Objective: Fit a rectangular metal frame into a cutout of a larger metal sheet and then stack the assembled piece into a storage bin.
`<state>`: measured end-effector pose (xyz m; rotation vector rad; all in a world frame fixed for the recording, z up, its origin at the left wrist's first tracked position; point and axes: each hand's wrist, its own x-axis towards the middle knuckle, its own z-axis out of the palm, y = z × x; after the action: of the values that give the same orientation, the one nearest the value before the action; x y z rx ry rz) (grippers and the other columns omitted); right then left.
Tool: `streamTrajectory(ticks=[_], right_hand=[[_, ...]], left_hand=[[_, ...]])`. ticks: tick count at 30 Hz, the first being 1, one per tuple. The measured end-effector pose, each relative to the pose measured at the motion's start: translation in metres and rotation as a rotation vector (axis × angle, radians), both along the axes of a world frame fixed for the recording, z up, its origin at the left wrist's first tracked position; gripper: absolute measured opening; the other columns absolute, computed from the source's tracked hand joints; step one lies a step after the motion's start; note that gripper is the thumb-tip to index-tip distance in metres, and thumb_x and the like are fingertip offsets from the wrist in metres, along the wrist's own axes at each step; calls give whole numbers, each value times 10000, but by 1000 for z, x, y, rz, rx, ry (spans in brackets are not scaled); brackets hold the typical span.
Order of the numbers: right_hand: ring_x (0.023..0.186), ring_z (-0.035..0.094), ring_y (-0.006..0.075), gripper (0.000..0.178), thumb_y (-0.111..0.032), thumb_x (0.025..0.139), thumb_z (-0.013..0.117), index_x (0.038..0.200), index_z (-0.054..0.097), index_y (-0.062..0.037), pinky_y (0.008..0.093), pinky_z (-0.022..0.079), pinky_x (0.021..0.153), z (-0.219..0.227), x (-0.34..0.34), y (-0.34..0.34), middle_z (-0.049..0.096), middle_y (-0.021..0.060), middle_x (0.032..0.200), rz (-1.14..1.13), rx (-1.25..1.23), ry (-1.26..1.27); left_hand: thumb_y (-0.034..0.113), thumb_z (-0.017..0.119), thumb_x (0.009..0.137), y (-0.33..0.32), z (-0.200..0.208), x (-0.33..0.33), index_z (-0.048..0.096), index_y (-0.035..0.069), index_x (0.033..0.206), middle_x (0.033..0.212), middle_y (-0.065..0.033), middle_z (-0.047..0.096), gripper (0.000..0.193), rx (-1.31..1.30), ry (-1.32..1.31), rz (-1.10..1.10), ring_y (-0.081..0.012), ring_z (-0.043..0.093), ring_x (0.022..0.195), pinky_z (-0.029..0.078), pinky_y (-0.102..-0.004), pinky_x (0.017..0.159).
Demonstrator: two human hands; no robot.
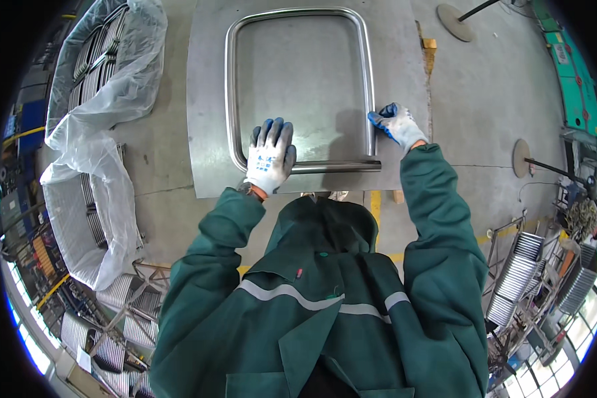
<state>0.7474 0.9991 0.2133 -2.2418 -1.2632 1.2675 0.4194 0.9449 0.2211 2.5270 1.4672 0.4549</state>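
Industrial metalworking workshop. Diagnostic features: bent metal tube frame [231, 86] on grey metal sheet [298, 86]; batches of curved tubing [105, 53] at left, partly under clear plastic sheeting [141, 76]; further bent tubes [513, 278] stacked, lower right; green machinery [574, 83], upper right; grey concrete floor [160, 159] with yellow marking [376, 212]; paned windows [547, 378], lower corners; green work jacket [318, 268] with reflective bands [285, 292].

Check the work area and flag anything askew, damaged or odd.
The lower-right corner of the metal tube frame stands out: the bottom bar juts past the right side's lower end, with no bend linking them, while both upper corners curve unbroken. That could be intended. No spill or clear damage shows.
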Motion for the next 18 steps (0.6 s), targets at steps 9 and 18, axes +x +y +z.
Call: streamTrajectory(ticks=[9,18], right_hand=[[674,627,216,437,-344,709,811,884,642,19,317,524,662,-7,6,4,664,102,763,60,-46,-23],[957,615,269,703,-220,645,826,1237,513,-4,363,500,874,-1,-40,-123,617,163,1087,-61,248,139]], left_hand=[[221,602,800,-2,-14,-3,462,83,1321,1351,-181,449,557,-4,39,40,-397,413,1261,322,-510,1036],[378,518,847,211,-49,-67,291,51,1432,1471,-212,306,708,125,142,279,-437,394,1249,365,-544,990]])
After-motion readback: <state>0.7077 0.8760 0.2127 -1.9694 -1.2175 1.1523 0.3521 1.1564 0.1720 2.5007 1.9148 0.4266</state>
